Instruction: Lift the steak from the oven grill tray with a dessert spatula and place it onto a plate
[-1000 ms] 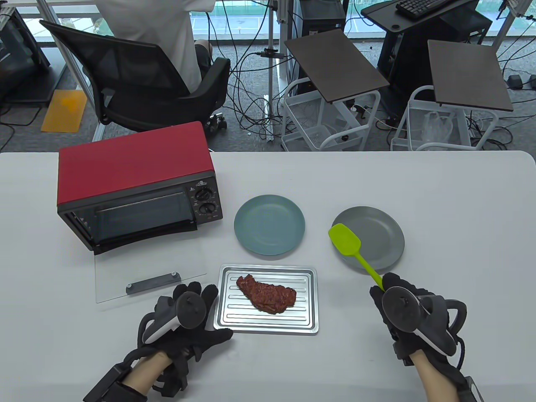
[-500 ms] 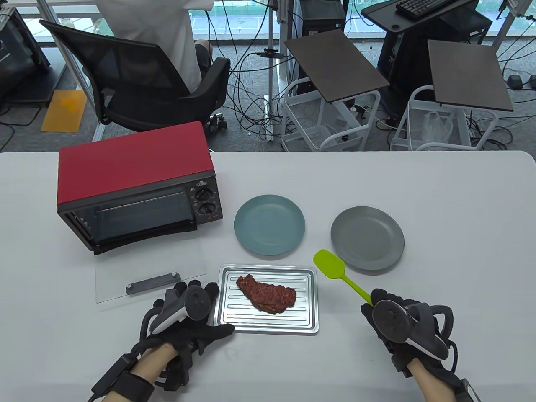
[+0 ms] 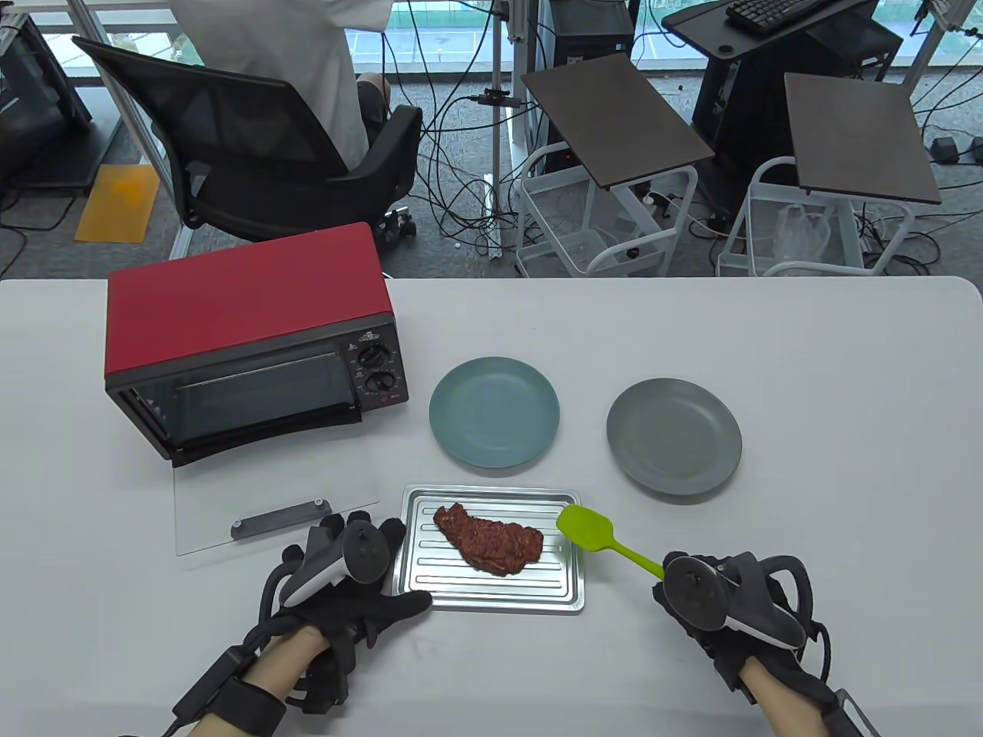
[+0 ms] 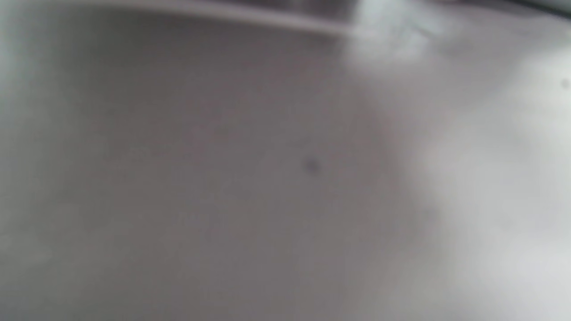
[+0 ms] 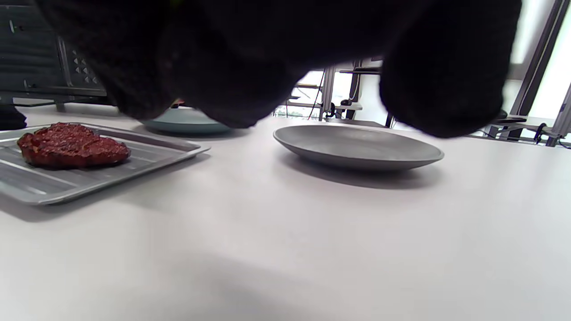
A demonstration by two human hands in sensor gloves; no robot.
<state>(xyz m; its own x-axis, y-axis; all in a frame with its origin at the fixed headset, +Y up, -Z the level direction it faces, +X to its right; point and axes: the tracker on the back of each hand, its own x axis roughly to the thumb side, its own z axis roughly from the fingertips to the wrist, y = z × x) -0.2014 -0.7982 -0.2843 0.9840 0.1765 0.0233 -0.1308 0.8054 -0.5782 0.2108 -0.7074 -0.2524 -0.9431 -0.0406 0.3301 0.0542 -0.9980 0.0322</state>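
Note:
A reddish-brown steak lies in the middle of the silver ribbed oven tray near the table's front. My right hand grips the handle of a lime-green spatula; its blade hovers over the tray's right edge, just right of the steak. My left hand lies with straight fingers against the tray's left edge, thumb along the front-left corner. A teal plate and a grey plate sit behind the tray. The left wrist view is a grey blur.
A red toaster oven stands at the back left with its glass door folded down onto the table, close to my left hand. A person sits in a black chair beyond the table.
My right hand has carried the spatula down and left, from over the grey plate to the tray's right edge. My left hand has shifted slightly toward the tray.

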